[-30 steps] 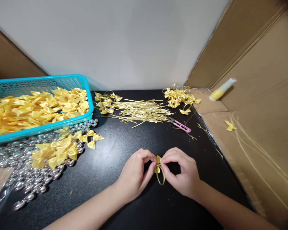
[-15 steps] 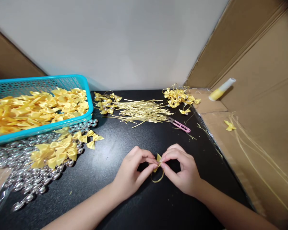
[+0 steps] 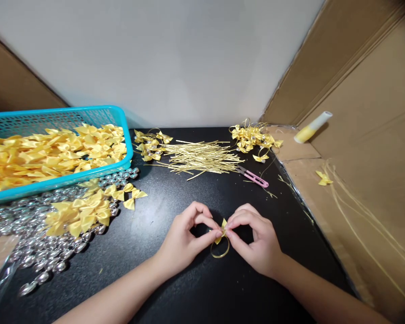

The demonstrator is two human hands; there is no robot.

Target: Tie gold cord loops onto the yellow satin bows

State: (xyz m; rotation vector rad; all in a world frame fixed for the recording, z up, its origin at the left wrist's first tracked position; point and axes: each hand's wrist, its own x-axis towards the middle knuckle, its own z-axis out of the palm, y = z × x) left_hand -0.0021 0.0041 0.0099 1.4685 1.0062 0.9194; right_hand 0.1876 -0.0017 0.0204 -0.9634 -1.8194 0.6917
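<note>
Between my two hands, low over the black table, is a yellow ribbon bow with a loop of gold cord hanging toward me. My left hand pinches the bow's left side between thumb and a finger, its index finger arched above. From the other side, my right hand grips the bow near its centre with thumb and fingertips. The fingertips hide the bow's middle, so I cannot tell how the cord joins it.
At left, a turquoise basket holds yellow bows; silver beads and loose bows lie before it. Gold cord pieces, pink thread snips and looped bows lie behind my hands. A tube stands at right.
My left index finger has lifted and curled away from the bow. My right hand and the bow stay almost in place; the whole view has shifted slightly.
</note>
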